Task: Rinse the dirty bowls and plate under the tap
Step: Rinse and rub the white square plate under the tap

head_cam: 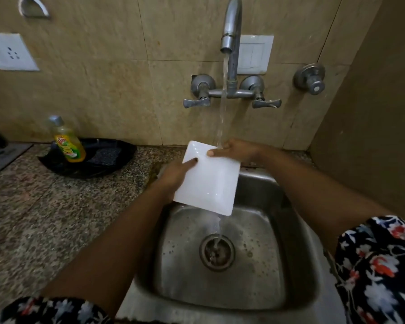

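Note:
A white square plate (pixel 211 181) is held tilted over the steel sink (pixel 297 272), its far edge under the stream from the tap (pixel 230 36). My left hand (pixel 175 174) grips the plate's left edge, thumb on top. My right hand (pixel 236 149) holds the far right corner, where the water lands. Water runs off the plate's low corner into the drain (pixel 216 251). No bowls are in view.
A black tray (pixel 117 164) on the granite counter (pixel 45 218) holds a yellow dish-soap bottle (pixel 67 143) and a scrub pad (pixel 105 155). Two tap handles (pixel 197 101) stick out of the tiled wall. A brown side wall closes in on the right.

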